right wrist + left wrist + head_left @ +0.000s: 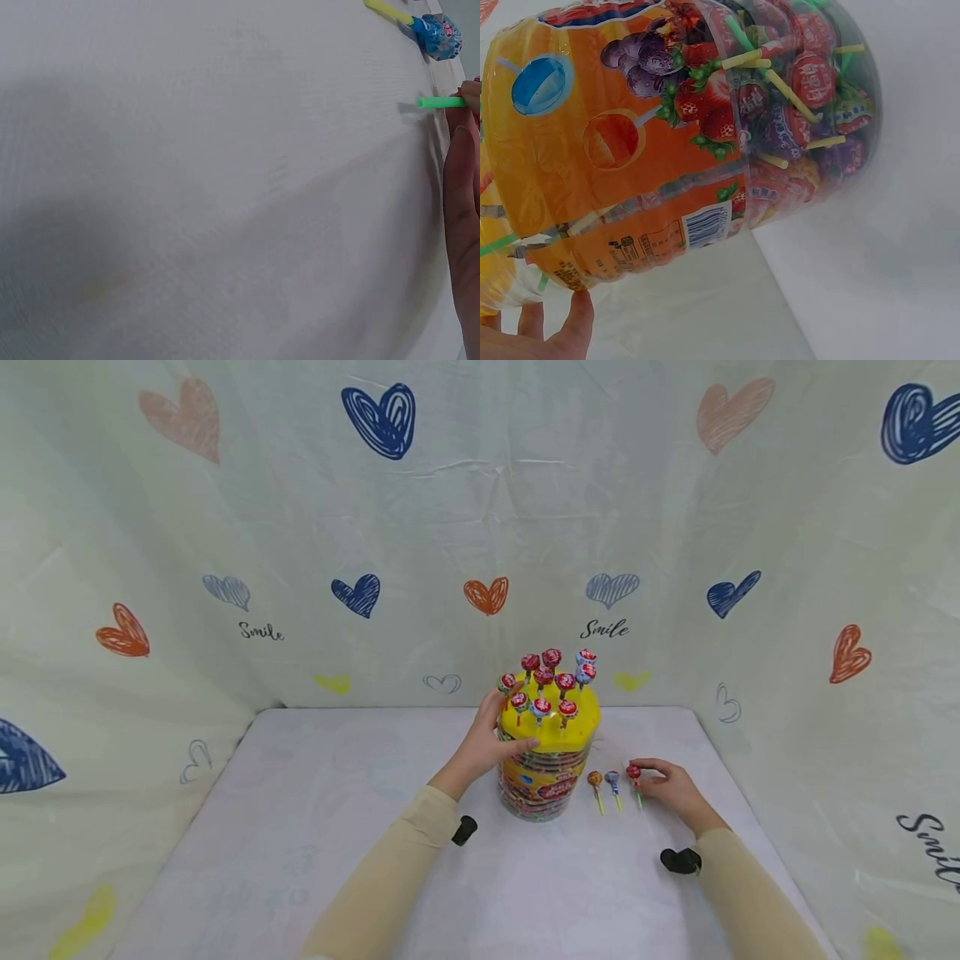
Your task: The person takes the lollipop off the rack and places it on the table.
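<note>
Your left hand [483,742], partly open, curls round the upper part of the jar [542,787] at its yellow lid [562,742], which bears upright lollipops [543,677]. Your right hand [673,790], thumb and fingers nearly closed, pinches a red lollipop [634,772] (green stick pointing near) right of the jar, beside a blue lollipop [612,777] and an orange lollipop [595,778] on the table [360,827].

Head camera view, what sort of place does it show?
Probably a curtained-off tabletop booth indoors, though the wider room is hidden. Pale curtains printed with hearts and "Smile" enclose the back and sides of a light-coloured table, where a jar of lollipops stands.
</note>
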`<act>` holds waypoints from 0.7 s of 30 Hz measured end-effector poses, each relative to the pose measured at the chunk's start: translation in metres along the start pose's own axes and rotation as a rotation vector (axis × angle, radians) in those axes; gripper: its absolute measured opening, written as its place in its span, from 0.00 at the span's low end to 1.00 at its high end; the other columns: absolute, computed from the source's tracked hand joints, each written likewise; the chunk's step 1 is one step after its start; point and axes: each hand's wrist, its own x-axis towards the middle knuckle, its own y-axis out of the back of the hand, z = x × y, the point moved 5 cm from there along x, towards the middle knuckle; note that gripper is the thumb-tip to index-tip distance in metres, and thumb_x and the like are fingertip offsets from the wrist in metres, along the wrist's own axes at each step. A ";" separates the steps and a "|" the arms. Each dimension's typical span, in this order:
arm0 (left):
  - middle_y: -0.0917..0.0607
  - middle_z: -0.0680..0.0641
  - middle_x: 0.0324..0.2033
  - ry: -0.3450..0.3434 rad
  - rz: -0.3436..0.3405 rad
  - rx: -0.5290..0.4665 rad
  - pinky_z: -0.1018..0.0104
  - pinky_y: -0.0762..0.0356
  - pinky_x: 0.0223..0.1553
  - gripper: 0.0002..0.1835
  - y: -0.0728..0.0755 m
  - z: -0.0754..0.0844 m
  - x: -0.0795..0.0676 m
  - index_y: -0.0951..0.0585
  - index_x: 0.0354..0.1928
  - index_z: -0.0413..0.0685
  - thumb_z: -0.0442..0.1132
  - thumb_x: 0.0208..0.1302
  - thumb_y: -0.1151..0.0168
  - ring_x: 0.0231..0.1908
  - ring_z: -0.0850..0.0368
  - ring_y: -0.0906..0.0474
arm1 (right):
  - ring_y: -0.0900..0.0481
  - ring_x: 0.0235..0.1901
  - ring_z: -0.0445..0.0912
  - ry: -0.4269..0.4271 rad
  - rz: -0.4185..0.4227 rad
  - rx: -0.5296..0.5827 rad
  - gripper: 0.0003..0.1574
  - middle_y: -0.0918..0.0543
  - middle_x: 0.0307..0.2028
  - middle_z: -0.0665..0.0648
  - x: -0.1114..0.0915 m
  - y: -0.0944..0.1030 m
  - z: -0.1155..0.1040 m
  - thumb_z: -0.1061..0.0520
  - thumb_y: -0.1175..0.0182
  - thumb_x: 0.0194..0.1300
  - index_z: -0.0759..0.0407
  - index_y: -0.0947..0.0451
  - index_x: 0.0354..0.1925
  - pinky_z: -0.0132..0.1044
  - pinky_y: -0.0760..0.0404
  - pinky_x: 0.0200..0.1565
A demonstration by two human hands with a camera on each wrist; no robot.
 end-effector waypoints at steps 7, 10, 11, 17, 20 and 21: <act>0.56 0.51 0.75 0.002 0.006 0.012 0.37 0.47 0.67 0.46 0.001 0.000 0.000 0.43 0.73 0.76 0.48 0.57 0.27 0.73 0.44 0.55 | 0.18 0.36 0.46 -0.029 -0.006 0.001 0.31 0.16 0.48 0.62 0.000 -0.004 0.004 0.62 0.33 0.60 0.64 0.27 0.62 0.34 0.19 0.41; 0.56 0.51 0.75 0.008 0.010 0.016 0.36 0.47 0.67 0.46 0.001 -0.001 0.001 0.42 0.73 0.76 0.49 0.57 0.27 0.73 0.43 0.55 | 0.19 0.35 0.47 -0.017 -0.005 -0.015 0.32 0.15 0.42 0.60 0.002 -0.005 0.004 0.63 0.32 0.60 0.65 0.27 0.62 0.33 0.19 0.39; 0.56 0.51 0.75 0.012 0.011 0.018 0.36 0.47 0.66 0.46 0.001 -0.001 0.001 0.43 0.73 0.76 0.49 0.57 0.27 0.73 0.43 0.55 | 0.20 0.34 0.47 -0.020 -0.003 -0.021 0.31 0.15 0.40 0.59 0.004 -0.005 0.004 0.63 0.32 0.60 0.65 0.27 0.62 0.33 0.19 0.39; 0.56 0.51 0.75 0.014 0.014 0.023 0.35 0.47 0.66 0.46 0.001 0.000 0.005 0.43 0.73 0.79 0.50 0.56 0.28 0.73 0.43 0.56 | 0.23 0.31 0.48 -0.012 -0.013 -0.041 0.31 0.16 0.35 0.56 0.010 -0.003 0.004 0.62 0.32 0.60 0.65 0.27 0.61 0.33 0.21 0.36; 0.56 0.52 0.75 0.020 0.017 0.022 0.35 0.46 0.66 0.46 0.001 -0.001 0.007 0.43 0.73 0.79 0.50 0.56 0.27 0.73 0.43 0.55 | 0.24 0.31 0.48 -0.015 -0.014 -0.049 0.31 0.16 0.33 0.56 0.013 -0.002 0.004 0.62 0.31 0.60 0.64 0.26 0.61 0.33 0.22 0.36; 0.56 0.52 0.75 0.020 0.018 0.023 0.35 0.46 0.66 0.46 0.001 -0.001 0.007 0.43 0.73 0.79 0.50 0.56 0.27 0.73 0.43 0.55 | 0.24 0.31 0.48 -0.013 -0.018 -0.055 0.31 0.17 0.33 0.56 0.014 -0.001 0.005 0.61 0.32 0.60 0.64 0.26 0.61 0.33 0.22 0.36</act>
